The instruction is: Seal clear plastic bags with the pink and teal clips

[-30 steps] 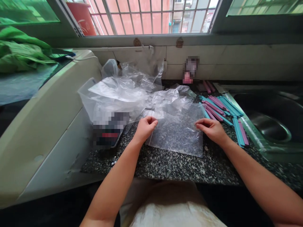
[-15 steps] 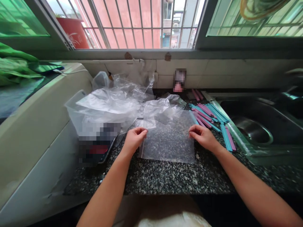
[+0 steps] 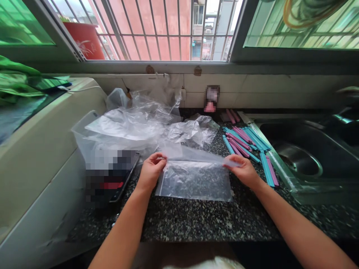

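A clear plastic bag [image 3: 196,181] hangs and lies between my two hands over the speckled stone counter [image 3: 207,220]. Its upper part is folded over toward me, making a crease across the middle. My left hand [image 3: 153,168] pinches the bag's left edge near the fold. On the other side, my right hand [image 3: 241,170] grips the right end of the fold, with a plastic corner sticking out past the fingers. Just beyond the right hand lie several blue and pink plastic strips [image 3: 242,140] in a loose pile.
A heap of crumpled clear plastic bags [image 3: 126,123] covers the back left. A dark phone-like device [image 3: 127,179], partly blurred out, lies near my left forearm. The steel sink [image 3: 297,153] is at the right. A white appliance [image 3: 56,138] borders the left, below a barred window.
The bag lay fairly flat before; its far part is now folded over toward me. My left hand moved slightly left and down, and my right hand now has the plastic corner in its fingers.
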The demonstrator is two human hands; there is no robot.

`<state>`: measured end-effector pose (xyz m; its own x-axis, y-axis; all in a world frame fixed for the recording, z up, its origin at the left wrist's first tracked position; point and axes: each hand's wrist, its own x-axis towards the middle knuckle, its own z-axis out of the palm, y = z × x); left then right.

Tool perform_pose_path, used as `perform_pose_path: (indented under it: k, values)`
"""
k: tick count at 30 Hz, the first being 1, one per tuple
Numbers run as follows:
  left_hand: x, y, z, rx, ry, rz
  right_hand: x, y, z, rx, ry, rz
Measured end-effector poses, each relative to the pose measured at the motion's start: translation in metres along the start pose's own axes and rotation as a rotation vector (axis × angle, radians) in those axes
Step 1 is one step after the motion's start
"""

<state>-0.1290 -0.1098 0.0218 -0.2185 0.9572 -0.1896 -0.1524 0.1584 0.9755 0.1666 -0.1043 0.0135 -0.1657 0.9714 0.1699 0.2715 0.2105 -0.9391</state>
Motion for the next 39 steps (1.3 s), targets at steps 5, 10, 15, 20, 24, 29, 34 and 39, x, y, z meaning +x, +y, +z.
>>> perform_pose_path:
  k: [5, 10, 15, 20, 24, 29, 34, 39]
  values:
    - [-0.001, 0.005, 0.001, -0.069, 0.028, -0.054, 0.0, -0.001, 0.0, 0.059, -0.034, -0.015]
    - [-0.001, 0.011, 0.0, 0.033, 0.024, -0.065, 0.001, -0.005, -0.003, 0.084, -0.097, -0.092]
    - [0.0, 0.008, 0.0, 0.1, -0.014, -0.04, 0.0, -0.012, -0.009, 0.012, -0.119, -0.087]
    - [-0.002, 0.003, -0.001, 0.242, -0.091, 0.059, 0.0, -0.015, -0.016, -0.045, -0.214, -0.026]
    - [-0.004, 0.001, 0.0, 0.156, -0.166, 0.091, 0.002, -0.017, -0.021, 0.02, -0.249, 0.132]
    - [-0.01, -0.001, 0.005, 0.073, -0.335, -0.045, 0.003, -0.015, -0.02, 0.059, -0.412, 0.304]
    - [-0.018, -0.006, 0.015, 0.178, -0.483, -0.093, 0.002, -0.018, 0.0, 0.008, -0.529, 0.364]
    - [-0.024, -0.018, 0.028, 0.227, -0.604, -0.039, -0.007, -0.027, 0.037, -0.01, -0.591, 0.313]
